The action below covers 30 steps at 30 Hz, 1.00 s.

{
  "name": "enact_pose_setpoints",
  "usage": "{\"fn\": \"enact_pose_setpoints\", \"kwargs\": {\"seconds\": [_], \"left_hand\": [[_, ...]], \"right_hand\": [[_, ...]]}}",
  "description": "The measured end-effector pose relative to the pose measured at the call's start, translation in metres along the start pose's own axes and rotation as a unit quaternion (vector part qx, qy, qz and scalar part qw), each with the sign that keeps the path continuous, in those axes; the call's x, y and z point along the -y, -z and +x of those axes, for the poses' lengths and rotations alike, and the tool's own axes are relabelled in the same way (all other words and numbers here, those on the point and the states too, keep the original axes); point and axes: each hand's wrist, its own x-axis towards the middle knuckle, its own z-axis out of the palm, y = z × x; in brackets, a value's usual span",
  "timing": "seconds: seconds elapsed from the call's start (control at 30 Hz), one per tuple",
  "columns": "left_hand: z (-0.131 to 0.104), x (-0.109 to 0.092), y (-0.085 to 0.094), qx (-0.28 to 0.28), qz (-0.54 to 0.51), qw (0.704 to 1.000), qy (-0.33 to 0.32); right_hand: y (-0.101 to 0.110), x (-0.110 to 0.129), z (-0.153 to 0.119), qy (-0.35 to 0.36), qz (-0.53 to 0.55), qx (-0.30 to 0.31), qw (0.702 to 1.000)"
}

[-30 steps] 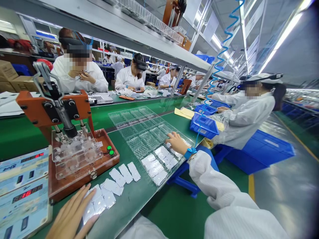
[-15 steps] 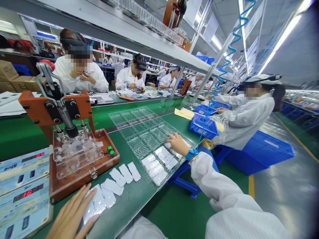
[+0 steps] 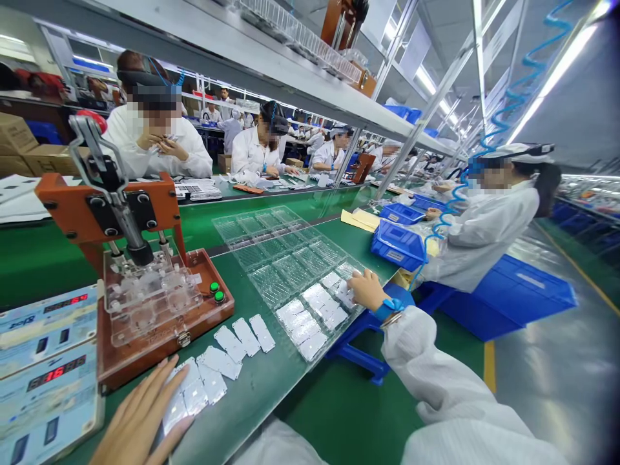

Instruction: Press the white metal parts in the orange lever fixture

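My left hand (image 3: 140,413) lies open with fingers stretched out, its thumb and fingers along a group of overlapping thin white rectangular plates (image 3: 196,394) on the bench. Several more plates (image 3: 245,337) lie in a loose row just beyond them. A clear plastic tray (image 3: 264,284) with compartments stretches across the green bench, and white plates (image 3: 300,326) fill part of its near compartments. At the tray's right side, my right hand (image 3: 367,289) has its fingers bent together beside some plates. Whatever is between those fingertips is hidden. A blue band (image 3: 389,308) circles that wrist.
Left of the tray stands an orange toggle press (image 3: 145,284) with a clear fixture, beside blue boxes with red digits (image 3: 48,387). Blue bins (image 3: 397,244) and yellow sheets (image 3: 360,219) sit at the right. A coiled blue hose (image 3: 498,116) hangs there. Co-workers sit around.
My right hand has moved right and slightly down, its fingers drawing in, uncovering plates in the tray. The blue hose has swung right. My left hand keeps its place.
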Motion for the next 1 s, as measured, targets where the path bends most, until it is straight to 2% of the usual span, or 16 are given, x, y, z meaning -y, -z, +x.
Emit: {"fn": "enact_pose_setpoints", "kwargs": {"seconds": [0.17,0.37,0.6,0.8,0.9,1.0], "left_hand": [[-0.003,0.003,-0.002,0.020,0.002,1.000,0.005],[-0.005,0.003,-0.004,0.008,-0.010,1.000,0.004],[-0.004,0.003,-0.005,-0.008,-0.008,1.000,-0.008],[-0.001,-0.004,0.003,0.004,-0.008,1.000,0.012],[0.000,-0.011,0.010,-0.023,-0.014,0.999,0.027],[0.002,-0.019,0.016,-0.078,-0.027,0.996,0.014]], "right_hand": [[0.004,0.004,0.003,0.021,0.012,-0.023,0.999],[0.009,0.002,0.005,0.039,0.046,-0.048,0.997],[0.008,-0.019,0.000,0.034,0.115,0.004,0.993],[0.002,-0.020,0.002,0.055,0.152,0.037,0.986],[-0.001,-0.018,0.003,0.065,0.159,0.048,0.984],[0.003,-0.006,0.001,0.057,0.153,0.020,0.986]]}}
